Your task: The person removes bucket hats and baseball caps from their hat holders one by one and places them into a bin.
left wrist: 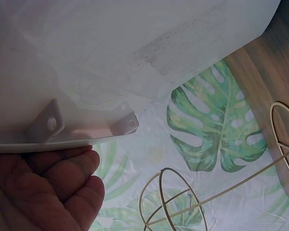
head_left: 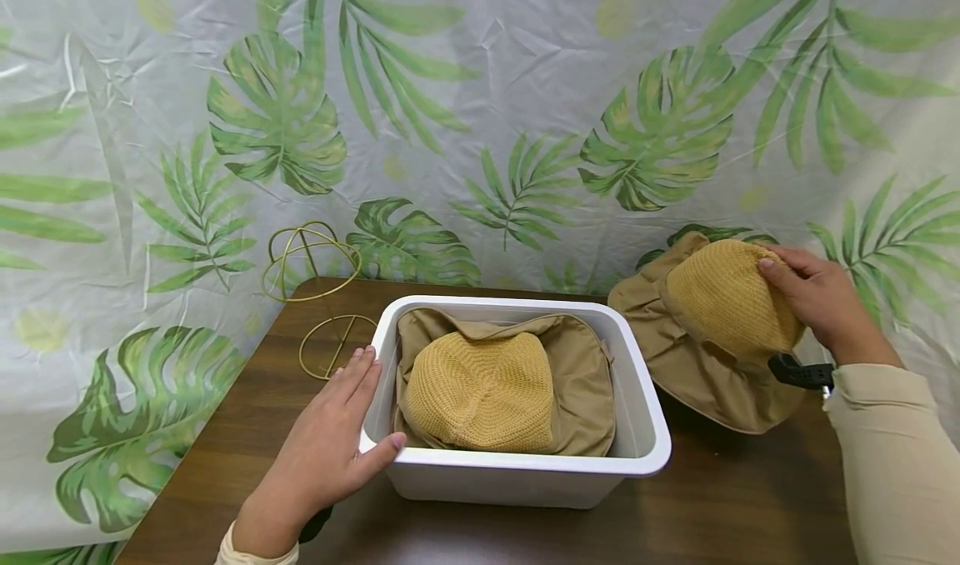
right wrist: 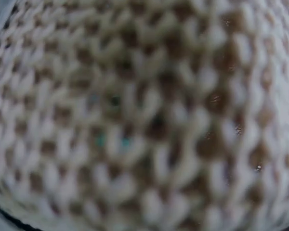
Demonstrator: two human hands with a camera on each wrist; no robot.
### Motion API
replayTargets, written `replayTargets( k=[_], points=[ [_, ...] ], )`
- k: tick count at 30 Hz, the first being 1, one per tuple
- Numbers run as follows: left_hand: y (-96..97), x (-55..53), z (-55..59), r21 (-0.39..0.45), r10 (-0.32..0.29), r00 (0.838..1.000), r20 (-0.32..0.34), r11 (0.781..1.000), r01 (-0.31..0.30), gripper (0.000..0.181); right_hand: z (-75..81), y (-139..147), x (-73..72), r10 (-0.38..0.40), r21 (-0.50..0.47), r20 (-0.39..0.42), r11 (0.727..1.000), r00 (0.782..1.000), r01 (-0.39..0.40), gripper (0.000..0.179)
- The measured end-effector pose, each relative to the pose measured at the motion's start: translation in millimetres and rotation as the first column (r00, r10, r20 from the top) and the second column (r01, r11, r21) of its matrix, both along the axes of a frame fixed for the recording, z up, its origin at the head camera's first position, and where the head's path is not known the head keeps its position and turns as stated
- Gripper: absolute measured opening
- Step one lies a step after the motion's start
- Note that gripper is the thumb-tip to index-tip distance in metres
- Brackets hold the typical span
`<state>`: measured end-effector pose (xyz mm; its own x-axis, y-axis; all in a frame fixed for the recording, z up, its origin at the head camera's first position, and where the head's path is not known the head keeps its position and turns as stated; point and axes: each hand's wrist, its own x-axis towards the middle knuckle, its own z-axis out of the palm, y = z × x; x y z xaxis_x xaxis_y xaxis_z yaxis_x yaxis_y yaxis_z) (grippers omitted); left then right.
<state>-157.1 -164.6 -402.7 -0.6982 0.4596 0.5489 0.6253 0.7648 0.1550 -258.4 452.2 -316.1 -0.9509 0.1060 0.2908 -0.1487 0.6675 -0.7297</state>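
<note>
A white plastic bin (head_left: 510, 469) stands on the table with a sun hat (head_left: 483, 390) inside it, yellow knitted crown facing up and tan fabric brim spread against the walls. My left hand (head_left: 322, 440) rests on the bin's left rim, fingers extended along it and thumb over the near corner. In the left wrist view those fingers (left wrist: 72, 183) lie against the rim's edge. Right of the bin, my right hand (head_left: 817, 298) pinches the crown of a second sun hat (head_left: 731, 298), its tan brim hanging over the table. Knitted weave (right wrist: 144, 115) fills the right wrist view.
A gold wire stand (head_left: 311, 257) with a round base stands left of the bin, near the back of the dark wood table (head_left: 247, 440). Behind the table hangs a pale cloth (head_left: 480, 115) printed with green leaves.
</note>
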Motion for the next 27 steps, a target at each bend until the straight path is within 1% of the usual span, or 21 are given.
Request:
replayTargets(
  k=[2, 7, 12, 14, 20, 27],
  points=[
    [0.3, -0.2, 0.4, -0.001, -0.001, 1.000, 0.002, 1.000, 0.001, 0.084, 0.6, 1, 0.2, -0.001, -0.022, -0.014, 1.000, 1.000, 0.001, 0.049],
    [0.7, -0.3, 0.9, -0.004, -0.003, 1.000, 0.004, 1.000, 0.003, 0.083, 3.1, 2, 2.4, 0.005, -0.079, -0.011, 0.997, 1.000, -0.006, 0.048],
    [0.5, 0.1, 0.5, 0.001, -0.004, 1.000, -0.003, 1.000, 0.004, 0.083, 7.6, 1, 4.0, 0.016, -0.169, -0.042, 0.985, 0.999, -0.023, 0.045],
    [0.6, 0.1, 0.5, 0.005, -0.008, 1.000, -0.009, 1.000, 0.008, 0.083, 9.8, 0, 5.4, 0.026, -0.189, -0.049, 0.981, 0.998, -0.035, 0.044],
    [1.0, 0.1, 1.2, 0.008, -0.012, 1.000, -0.008, 1.000, 0.012, 0.083, 14.9, 0, 11.5, 0.017, -0.181, -0.025, 0.983, 1.000, -0.021, 0.044],
    [0.9, 0.4, 1.0, 0.010, -0.007, 1.000, -0.002, 1.000, 0.008, 0.082, 20.8, -1, 15.9, -0.004, -0.182, -0.044, 0.983, 0.999, -0.004, 0.044]
  ],
)
